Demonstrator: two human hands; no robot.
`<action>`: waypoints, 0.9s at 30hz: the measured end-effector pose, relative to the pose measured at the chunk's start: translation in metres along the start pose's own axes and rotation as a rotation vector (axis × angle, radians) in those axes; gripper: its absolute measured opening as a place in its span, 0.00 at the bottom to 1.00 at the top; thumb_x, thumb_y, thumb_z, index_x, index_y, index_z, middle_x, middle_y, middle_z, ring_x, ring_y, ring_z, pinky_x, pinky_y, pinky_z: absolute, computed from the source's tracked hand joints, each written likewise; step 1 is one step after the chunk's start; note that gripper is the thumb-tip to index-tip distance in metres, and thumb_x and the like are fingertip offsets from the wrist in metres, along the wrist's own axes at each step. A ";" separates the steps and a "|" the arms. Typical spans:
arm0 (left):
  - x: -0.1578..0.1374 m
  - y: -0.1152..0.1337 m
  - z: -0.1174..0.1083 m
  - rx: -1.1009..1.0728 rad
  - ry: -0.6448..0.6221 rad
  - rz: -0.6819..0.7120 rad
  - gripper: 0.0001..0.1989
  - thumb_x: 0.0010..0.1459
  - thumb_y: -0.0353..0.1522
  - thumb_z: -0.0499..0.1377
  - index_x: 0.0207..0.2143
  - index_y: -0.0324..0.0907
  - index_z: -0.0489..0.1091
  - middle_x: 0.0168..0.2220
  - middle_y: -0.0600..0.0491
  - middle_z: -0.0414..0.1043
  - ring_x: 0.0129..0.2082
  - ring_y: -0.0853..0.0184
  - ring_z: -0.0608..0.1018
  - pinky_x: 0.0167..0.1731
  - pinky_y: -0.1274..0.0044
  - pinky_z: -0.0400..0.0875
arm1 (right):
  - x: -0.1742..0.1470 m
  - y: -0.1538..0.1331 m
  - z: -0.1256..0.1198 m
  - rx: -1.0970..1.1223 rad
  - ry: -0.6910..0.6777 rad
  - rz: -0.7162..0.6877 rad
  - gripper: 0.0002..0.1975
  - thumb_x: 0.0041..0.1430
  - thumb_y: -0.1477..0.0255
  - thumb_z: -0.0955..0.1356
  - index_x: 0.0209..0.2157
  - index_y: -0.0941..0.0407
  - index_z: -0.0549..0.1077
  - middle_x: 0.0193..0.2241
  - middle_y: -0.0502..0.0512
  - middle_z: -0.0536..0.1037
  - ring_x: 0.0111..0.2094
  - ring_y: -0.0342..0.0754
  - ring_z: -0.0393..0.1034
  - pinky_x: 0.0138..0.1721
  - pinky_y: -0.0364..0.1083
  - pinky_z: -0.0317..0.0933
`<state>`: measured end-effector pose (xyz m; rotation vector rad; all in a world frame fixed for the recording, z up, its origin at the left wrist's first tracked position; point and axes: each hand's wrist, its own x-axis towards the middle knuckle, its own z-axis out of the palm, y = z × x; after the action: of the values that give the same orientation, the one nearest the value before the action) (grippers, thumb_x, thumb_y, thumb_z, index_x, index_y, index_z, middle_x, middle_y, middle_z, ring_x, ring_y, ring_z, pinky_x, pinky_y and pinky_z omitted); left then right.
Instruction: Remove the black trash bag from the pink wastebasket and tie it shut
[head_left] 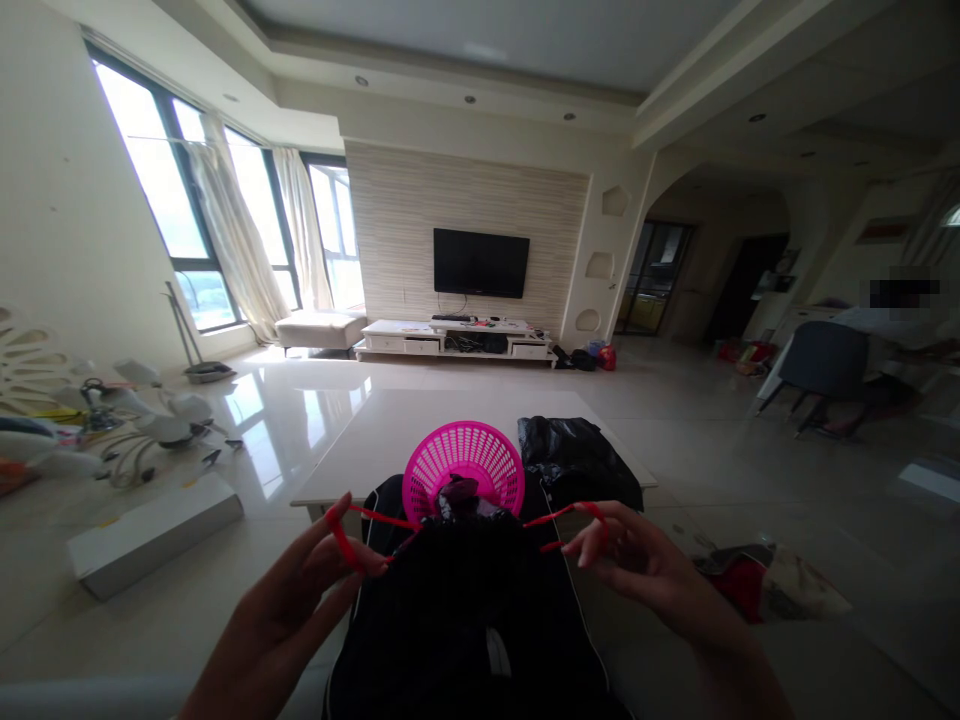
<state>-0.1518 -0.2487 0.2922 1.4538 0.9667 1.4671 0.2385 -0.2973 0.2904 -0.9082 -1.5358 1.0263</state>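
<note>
Red drawstrings (390, 517) stretch sideways from the gathered mouth of a black drawstring garbage bag (474, 513) above my lap. My left hand (319, 570) has one red loop hooked round its fingers and pulled out to the left. On the other side, my right hand (637, 555) holds the opposite loop, drawn to the right over its fingers. Just beyond the bag is a pink plastic basket (465, 437) with slotted sides, its lower part hidden. The bag's lower part blends into my dark clothing, so its outline cannot be made out.
Another black plastic bag (574, 455) lies on the white table (375, 430) in front of me. A long white box (157, 530) and a lamp with several arms (165, 425) are on the floor at left. At right, a person sits by a grey chair (825, 365).
</note>
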 end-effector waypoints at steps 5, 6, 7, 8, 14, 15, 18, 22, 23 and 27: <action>0.002 -0.008 -0.003 0.008 -0.031 -0.035 0.34 0.60 0.42 0.72 0.67 0.57 0.70 0.38 0.54 0.85 0.39 0.61 0.87 0.49 0.73 0.83 | 0.008 -0.009 0.006 -0.036 0.061 0.008 0.22 0.65 0.71 0.76 0.57 0.41 0.76 0.36 0.47 0.84 0.40 0.44 0.83 0.48 0.44 0.76; 0.004 -0.011 -0.005 0.008 -0.056 -0.035 0.34 0.60 0.41 0.71 0.68 0.57 0.70 0.39 0.54 0.85 0.39 0.61 0.88 0.50 0.72 0.84 | 0.009 -0.011 0.007 -0.016 0.084 0.005 0.21 0.63 0.71 0.77 0.56 0.43 0.78 0.35 0.47 0.84 0.39 0.44 0.83 0.46 0.45 0.78; 0.006 -0.014 -0.007 0.009 -0.092 -0.032 0.34 0.60 0.41 0.72 0.68 0.57 0.70 0.39 0.54 0.86 0.40 0.60 0.88 0.50 0.71 0.84 | 0.010 -0.014 0.008 0.014 0.117 0.000 0.20 0.61 0.72 0.78 0.54 0.44 0.78 0.34 0.47 0.84 0.38 0.45 0.84 0.45 0.45 0.79; 0.008 -0.018 -0.010 0.011 -0.126 -0.029 0.34 0.60 0.40 0.72 0.68 0.57 0.70 0.41 0.53 0.86 0.40 0.59 0.88 0.50 0.70 0.84 | 0.011 -0.017 0.009 0.055 0.165 -0.010 0.21 0.59 0.72 0.79 0.52 0.44 0.79 0.34 0.47 0.84 0.37 0.46 0.84 0.43 0.45 0.80; 0.017 -0.035 -0.016 0.043 -0.208 -0.020 0.22 0.62 0.37 0.70 0.58 0.52 0.78 0.39 0.52 0.85 0.41 0.60 0.87 0.47 0.72 0.85 | 0.009 -0.044 0.010 0.472 0.448 -0.013 0.26 0.49 0.76 0.83 0.48 0.44 0.79 0.33 0.42 0.84 0.30 0.40 0.83 0.35 0.37 0.78; 0.017 -0.036 -0.016 0.054 -0.218 -0.011 0.19 0.62 0.37 0.70 0.56 0.51 0.79 0.38 0.52 0.85 0.40 0.60 0.87 0.45 0.73 0.85 | 0.008 -0.047 0.010 0.528 0.478 -0.019 0.26 0.48 0.76 0.84 0.47 0.45 0.80 0.32 0.42 0.84 0.30 0.40 0.83 0.35 0.36 0.78; 0.019 -0.039 -0.015 0.083 -0.236 -0.008 0.15 0.62 0.36 0.69 0.51 0.50 0.80 0.35 0.53 0.84 0.37 0.61 0.87 0.43 0.74 0.85 | 0.008 -0.049 0.009 0.596 0.521 -0.010 0.27 0.44 0.77 0.84 0.45 0.47 0.80 0.32 0.42 0.84 0.30 0.39 0.82 0.35 0.34 0.77; 0.017 -0.030 -0.008 0.016 -0.238 -0.057 0.13 0.60 0.36 0.71 0.48 0.47 0.80 0.33 0.54 0.83 0.37 0.60 0.87 0.43 0.72 0.86 | 0.009 -0.039 0.005 0.578 0.549 0.002 0.28 0.42 0.77 0.85 0.45 0.48 0.79 0.31 0.42 0.83 0.29 0.38 0.80 0.33 0.35 0.77; 0.016 -0.025 -0.006 -0.030 -0.205 -0.081 0.14 0.58 0.36 0.73 0.46 0.47 0.80 0.33 0.55 0.82 0.36 0.61 0.87 0.42 0.72 0.86 | 0.009 -0.036 0.004 0.560 0.544 0.005 0.28 0.43 0.76 0.84 0.45 0.48 0.79 0.31 0.43 0.82 0.28 0.39 0.80 0.33 0.35 0.77; 0.013 -0.001 0.006 -0.225 0.013 -0.137 0.17 0.50 0.31 0.78 0.40 0.46 0.77 0.28 0.60 0.78 0.29 0.70 0.83 0.35 0.80 0.84 | 0.011 -0.027 0.004 0.395 0.498 0.021 0.24 0.47 0.73 0.84 0.44 0.48 0.77 0.31 0.45 0.82 0.30 0.43 0.82 0.35 0.40 0.78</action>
<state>-0.1455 -0.2360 0.2960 1.1943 0.8615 1.4363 0.2313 -0.2977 0.3187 -0.8203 -0.8729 0.9803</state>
